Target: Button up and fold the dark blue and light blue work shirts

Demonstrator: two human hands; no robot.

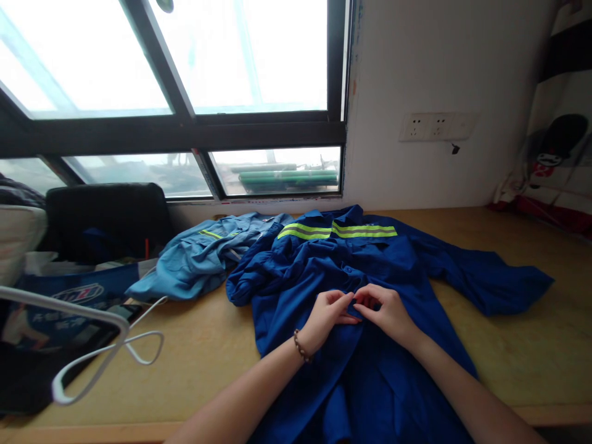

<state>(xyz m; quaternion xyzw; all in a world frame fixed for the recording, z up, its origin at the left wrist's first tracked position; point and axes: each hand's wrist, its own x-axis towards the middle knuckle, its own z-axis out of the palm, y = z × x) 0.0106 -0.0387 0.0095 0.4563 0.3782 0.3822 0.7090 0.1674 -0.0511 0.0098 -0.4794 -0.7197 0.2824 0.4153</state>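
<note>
A dark blue work jacket (393, 265) with yellow-green reflective strips across its chest lies front up, collar away from me. My left hand (329, 316) pinches the jacket's front edge near the middle, a braided bracelet on its wrist. Right beside it, my right hand (382, 308) also pinches the front edge, thumb and forefinger together. The two hands nearly touch at the fingertips, and what lies between them is mostly hidden. Just above, a button (348, 269) shows on the front. The jacket's right-hand sleeve (490, 277) stretches out across the table; the other is bunched.
A light blue garment (194, 253) lies crumpled left of the jacket on the wooden table (531, 357). A white bent frame (92, 308) and loop stick out at the left, before a printed bag (83, 287) and a black chair back (108, 216). Sockets (437, 127) sit on the wall.
</note>
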